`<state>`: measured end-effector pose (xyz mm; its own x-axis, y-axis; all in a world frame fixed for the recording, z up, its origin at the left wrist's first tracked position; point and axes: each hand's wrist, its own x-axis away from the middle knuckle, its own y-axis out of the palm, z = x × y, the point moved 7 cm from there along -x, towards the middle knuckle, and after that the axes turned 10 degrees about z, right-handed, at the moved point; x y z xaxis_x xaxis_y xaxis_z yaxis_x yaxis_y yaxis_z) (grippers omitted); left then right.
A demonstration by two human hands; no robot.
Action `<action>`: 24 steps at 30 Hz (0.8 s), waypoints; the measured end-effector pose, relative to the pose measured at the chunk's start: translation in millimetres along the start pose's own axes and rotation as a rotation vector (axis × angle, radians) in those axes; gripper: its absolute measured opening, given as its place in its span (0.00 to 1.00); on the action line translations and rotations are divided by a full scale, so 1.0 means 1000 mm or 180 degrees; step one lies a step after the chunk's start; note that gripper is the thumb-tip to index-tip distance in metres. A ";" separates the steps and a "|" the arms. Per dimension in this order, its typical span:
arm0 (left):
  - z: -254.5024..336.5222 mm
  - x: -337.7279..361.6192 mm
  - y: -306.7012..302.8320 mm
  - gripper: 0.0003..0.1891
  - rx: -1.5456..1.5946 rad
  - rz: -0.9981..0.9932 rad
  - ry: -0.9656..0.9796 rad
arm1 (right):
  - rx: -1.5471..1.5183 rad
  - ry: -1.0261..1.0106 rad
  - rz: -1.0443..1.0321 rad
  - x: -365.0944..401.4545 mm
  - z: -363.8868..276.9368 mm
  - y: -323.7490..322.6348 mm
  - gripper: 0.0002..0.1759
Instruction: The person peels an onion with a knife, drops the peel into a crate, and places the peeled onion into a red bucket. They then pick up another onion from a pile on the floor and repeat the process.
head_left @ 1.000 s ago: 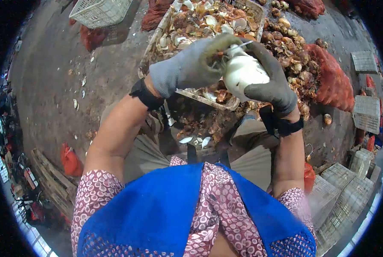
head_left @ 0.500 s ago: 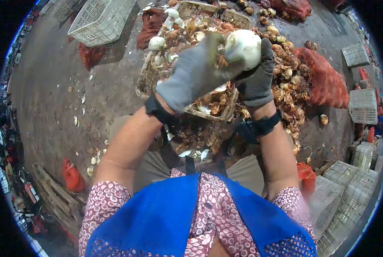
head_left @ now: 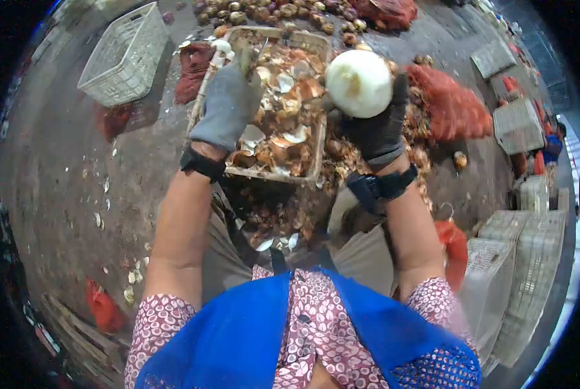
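Observation:
My right hand, in a dark glove, holds a large peeled white onion up from below, with a brownish end facing me. To the left, my left hand, in a grey glove, hovers over the left side of a crate of onion skins. Its fingers look curled but are smeared by motion, and what they may hold cannot be made out. Brown and white onion peelings lie in the crate. Peeled white onions show at its far left corner, partly hidden.
Unpeeled onions lie on the floor beyond the crate. A red mesh sack lies at the right among loose skins. A white basket stands at the far left. Stacked plastic crates are at my right, wooden planks at my left.
My left hand has moved left, away from the onion and over the crate. The onion remains in my right hand, its end now facing me. The view has shifted to the right.

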<state>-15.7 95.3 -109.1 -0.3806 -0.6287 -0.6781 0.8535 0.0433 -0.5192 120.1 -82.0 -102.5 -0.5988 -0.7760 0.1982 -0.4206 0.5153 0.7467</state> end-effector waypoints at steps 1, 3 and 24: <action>0.004 0.004 0.006 0.10 -0.0334 -0.0465 -0.0027 | 0.0127 -0.0502 0.0366 0.007 -0.022 -0.018 0.45; 0.014 0.017 0.014 0.15 -0.0565 -0.1238 0.0170 | 0.2048 -0.2152 0.0917 0.048 -0.084 -0.066 0.42; 0.038 0.051 0.016 0.19 0.2598 -0.1709 -0.2560 | 0.6558 -0.1925 0.2797 0.180 -0.178 -0.204 0.20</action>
<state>-8.3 34.1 -132.4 -0.6676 -0.7240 0.1735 0.7389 -0.6729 0.0354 219.2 -391.2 -106.5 -0.8544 -0.2828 -0.4359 0.3074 0.4012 -0.8629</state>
